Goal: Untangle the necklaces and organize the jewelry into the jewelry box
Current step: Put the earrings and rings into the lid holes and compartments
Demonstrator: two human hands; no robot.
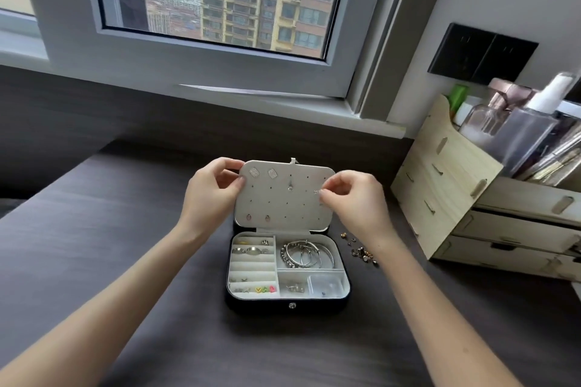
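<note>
Left of centre, the left hand [213, 188] grips the left edge of the earring panel [286, 201], with the thumb on its pale face and the fingers curled behind it. The panel stands upright at the back of the open jewelry box [287, 305], which sits mid-frame on the dark table [125, 229]. A few pairs of earrings are pinned to the panel.

Below it, the box's left compartments hold rings [251, 249] in padded rolls. The upper right compartment holds silver bangles [306, 254].

At the panel's right side, the right hand [352, 198] pinches a small stud [316, 192] between thumb and forefinger, against the panel.

Just right of the box, loose earrings [361, 251] lie scattered on the table. At far right stands a wooden organizer [446, 185].
</note>
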